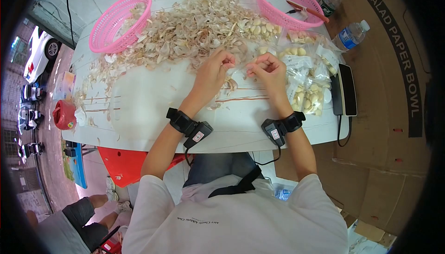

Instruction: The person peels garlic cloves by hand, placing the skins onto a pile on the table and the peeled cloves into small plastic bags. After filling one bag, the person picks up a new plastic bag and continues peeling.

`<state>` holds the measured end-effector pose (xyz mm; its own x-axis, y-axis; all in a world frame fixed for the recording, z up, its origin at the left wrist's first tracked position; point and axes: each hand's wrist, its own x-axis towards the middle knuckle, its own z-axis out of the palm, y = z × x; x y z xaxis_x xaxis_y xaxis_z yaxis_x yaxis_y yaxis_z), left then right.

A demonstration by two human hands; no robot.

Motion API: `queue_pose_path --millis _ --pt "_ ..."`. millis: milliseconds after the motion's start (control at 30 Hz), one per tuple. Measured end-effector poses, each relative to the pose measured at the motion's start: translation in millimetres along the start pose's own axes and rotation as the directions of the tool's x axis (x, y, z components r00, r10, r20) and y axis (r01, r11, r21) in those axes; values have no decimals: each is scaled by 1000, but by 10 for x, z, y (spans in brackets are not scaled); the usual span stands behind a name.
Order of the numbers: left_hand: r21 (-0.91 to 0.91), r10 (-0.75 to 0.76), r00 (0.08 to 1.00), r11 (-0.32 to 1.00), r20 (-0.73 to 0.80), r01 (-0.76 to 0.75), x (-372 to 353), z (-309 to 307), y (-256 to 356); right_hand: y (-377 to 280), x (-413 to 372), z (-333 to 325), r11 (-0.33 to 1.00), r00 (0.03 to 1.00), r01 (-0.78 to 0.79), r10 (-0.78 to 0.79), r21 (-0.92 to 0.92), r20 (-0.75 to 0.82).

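The left hand (214,71) and the right hand (270,71) are both pinching a small thin piece (237,70) above the tabletop (148,106). Gentle, close fingertip pulls are probably working best.

i count two pink baskets, the left basket (119,22) and the right basket (287,1); two water bottles, the far bottle (331,0) and the near bottle (351,34); one dark phone (347,89); one red tub (64,114); one heap of garlic skins (185,31). the bags of peeled cloves (306,96) overlap too much to count.
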<state>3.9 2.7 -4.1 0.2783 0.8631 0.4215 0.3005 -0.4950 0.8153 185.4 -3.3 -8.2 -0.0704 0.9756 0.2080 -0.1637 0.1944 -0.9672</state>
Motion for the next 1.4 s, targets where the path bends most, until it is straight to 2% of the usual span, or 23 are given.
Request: queue_pose_path --millis 33,100,133,200,233,267,300,333,400,600,800,900,1167,1333,1400 --pt "0 1 1000 1000 -1 -1 -2 13 -52 -3 5 -6 1000 999 -2 3 12 -37" --pt "-24 -89 988 996 -125 87 7 25 -121 -6 16 -17 1000 997 -2 4 24 -73" --pt "-23 -88 988 996 -126 85 7 13 -126 1 20 -23 1000 997 5 -3 30 -74" --pt "-171 -260 963 954 -70 245 15 -17 -106 8 23 -34 999 997 13 -10 37 -75" --pt "-171 -260 963 954 -71 245 21 -22 -78 11 19 -39 999 1000 -7 6 -35 -24" --pt "-166 -181 982 971 -50 171 25 -24 -50 12 15 -40 994 999 -23 26 -107 26" --pt "-162 -101 994 982 -29 95 29 -27 -13 12 7 -30 994 999 -23 26 -107 27" --pt "-162 -102 994 982 -29 96 30 -26 25 13 -1 -13 992 999 -18 25 -126 47" --pt "-181 -6 999 983 -52 -4 29 -18 82 24 -5 -6 989 997 -14 24 -145 68" --pt "-168 22 999 986 39 -15 23 -53 70 58 -34 21 979 991 -19 45 -203 126" --pt "-273 -87 995 957 55 99 10 -46 73 69 -44 22 977 989 0 31 -212 143" --pt "-263 -116 991 956 66 130 3 -52 89 23 -56 39 978 989 -10 41 -207 144" --pt "-282 -114 989 949 99 137 3 -60 30 -8 -62 31 949 989 25 23 -315 148" --pt "-286 -85 994 953 75 103 7 -38 9 10 -61 30 953 988 34 13 -300 152" --pt "-301 -167 981 935 99 189 7 -45 37 12 -60 30 955 989 40 4 -293 151"
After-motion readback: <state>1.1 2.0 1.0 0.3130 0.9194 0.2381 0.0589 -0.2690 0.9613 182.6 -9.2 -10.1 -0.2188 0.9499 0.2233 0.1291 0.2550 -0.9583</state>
